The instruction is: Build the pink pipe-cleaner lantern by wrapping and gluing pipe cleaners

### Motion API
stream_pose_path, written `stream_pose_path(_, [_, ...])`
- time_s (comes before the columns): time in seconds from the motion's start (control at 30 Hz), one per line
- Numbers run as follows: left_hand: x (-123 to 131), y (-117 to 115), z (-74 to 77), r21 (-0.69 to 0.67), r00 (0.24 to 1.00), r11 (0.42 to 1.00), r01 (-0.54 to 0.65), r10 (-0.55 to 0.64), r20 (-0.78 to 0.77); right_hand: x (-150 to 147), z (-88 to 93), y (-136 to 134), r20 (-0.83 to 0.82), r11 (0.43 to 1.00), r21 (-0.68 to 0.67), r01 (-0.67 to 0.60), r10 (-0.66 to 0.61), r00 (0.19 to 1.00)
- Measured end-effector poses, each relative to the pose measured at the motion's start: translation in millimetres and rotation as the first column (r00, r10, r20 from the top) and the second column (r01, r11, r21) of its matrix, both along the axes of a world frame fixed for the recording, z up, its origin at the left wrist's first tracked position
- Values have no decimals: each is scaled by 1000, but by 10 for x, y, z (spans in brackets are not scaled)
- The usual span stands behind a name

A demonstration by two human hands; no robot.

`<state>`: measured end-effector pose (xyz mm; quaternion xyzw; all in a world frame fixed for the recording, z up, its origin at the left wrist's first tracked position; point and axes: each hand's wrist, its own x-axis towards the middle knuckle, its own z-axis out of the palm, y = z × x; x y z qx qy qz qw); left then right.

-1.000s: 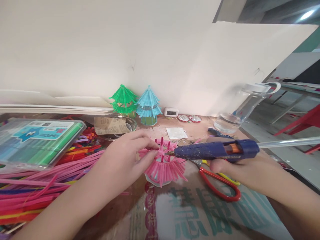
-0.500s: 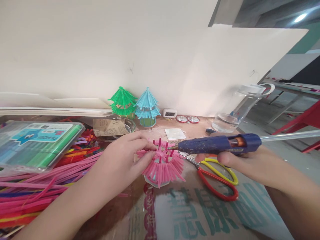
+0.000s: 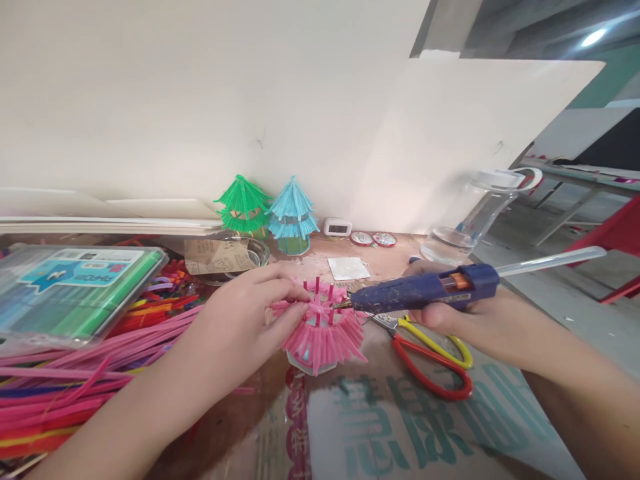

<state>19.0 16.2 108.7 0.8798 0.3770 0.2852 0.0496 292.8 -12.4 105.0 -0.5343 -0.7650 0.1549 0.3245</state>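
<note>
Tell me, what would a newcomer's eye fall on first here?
Probably the dark blue glue gun in the right hand, its tip close to the pink model at the left hand's fingertips. Behind, near the pale wall, stand a bright green model and a light-blue model.

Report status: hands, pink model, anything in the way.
Right hand gripping glue gun; left hand pinching pink model. Gun's nozzle at model's upright sticks. Scissors close, right of model; not blocking nozzle.
</note>
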Motion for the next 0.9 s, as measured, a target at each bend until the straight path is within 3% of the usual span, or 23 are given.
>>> stream_pose_path(0.23, [4,-3,6,-9,1000,1000,-5,5,-7,9,3,6,-22,997,-37,-66,65,998])
stream_pose_path(0.7, [0,-6,1,15,1000,1000,15,-15,0,39,-46,6,23,997,-67,23,-22,1000])
stream_pose_path(0.9, [-7,3,-5,23,1000,1000,13,-13,-2,4,-16,-1,38,999,-15,34,-34,999])
